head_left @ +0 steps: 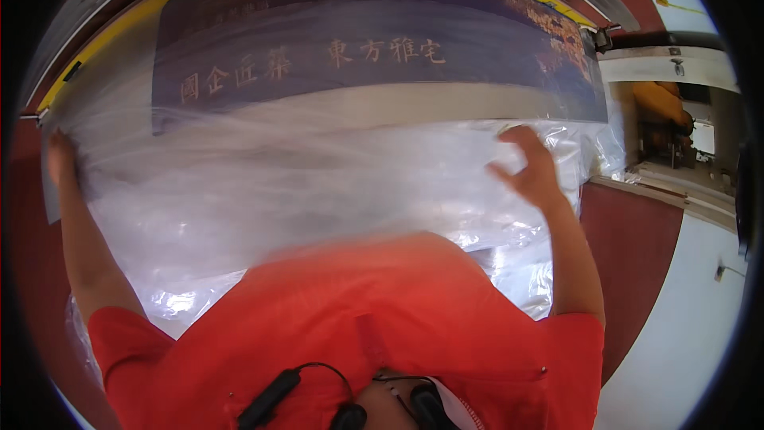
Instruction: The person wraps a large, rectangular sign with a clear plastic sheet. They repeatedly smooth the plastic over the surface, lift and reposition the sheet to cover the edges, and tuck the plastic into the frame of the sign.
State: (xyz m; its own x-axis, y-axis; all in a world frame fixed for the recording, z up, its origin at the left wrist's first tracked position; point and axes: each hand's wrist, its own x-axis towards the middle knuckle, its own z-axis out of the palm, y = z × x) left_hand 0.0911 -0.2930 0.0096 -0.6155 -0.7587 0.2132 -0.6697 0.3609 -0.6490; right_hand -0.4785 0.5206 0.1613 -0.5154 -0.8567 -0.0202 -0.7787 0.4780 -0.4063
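A wide sheet of clear plastic film point(263, 183) spreads wrinkled and shiny across the surface before me, down to my red shirt. Under its far part lies a long dark blue printed banner panel point(302, 28), with gold lettering and a gold pattern at its right end. My left hand point(61, 161) reaches to the far left edge of the film; its fingers are blurred and partly hidden, so a grip does not show. Above the film's right part, close to the panel's near edge, my right hand point(532, 169) has thumb and fingers curved apart with nothing seen between them.
Behind the panel runs a curved yellow edge point(107, 44). To the right stands a pale frame point(668, 70) around an opening with orange machinery point(662, 111) inside. Dark red floor point(633, 263) borders a pale floor area point(684, 326). Black earphones point(274, 398) hang at my chest.
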